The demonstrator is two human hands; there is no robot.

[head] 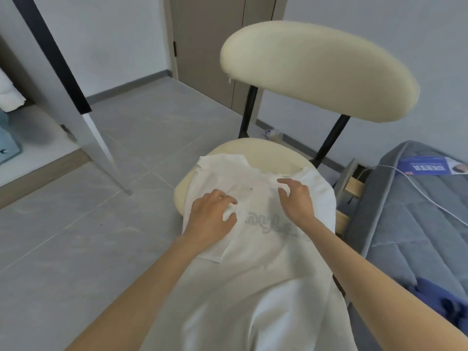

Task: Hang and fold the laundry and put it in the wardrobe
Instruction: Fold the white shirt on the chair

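Note:
A white T-shirt [253, 249] with grey lettering lies over the seat of a cream chair [266, 153], its collar end toward the backrest and its lower part hanging toward me. My left hand [212, 216] rests on the shirt's left side, with a fold of cloth pinched between thumb and fingers. My right hand [296, 196] is over the shirt just below the collar, fingers bent and spread, fingertips touching the cloth, nothing gripped.
The chair's padded backrest [316, 69] rises behind the seat. A grey bed [417, 224] stands at the right with a white cable [415, 196] and a dark blue garment [435, 292] on it. An open white panel with a black edge [63, 72] stands at the left, a brown door [207, 41] behind.

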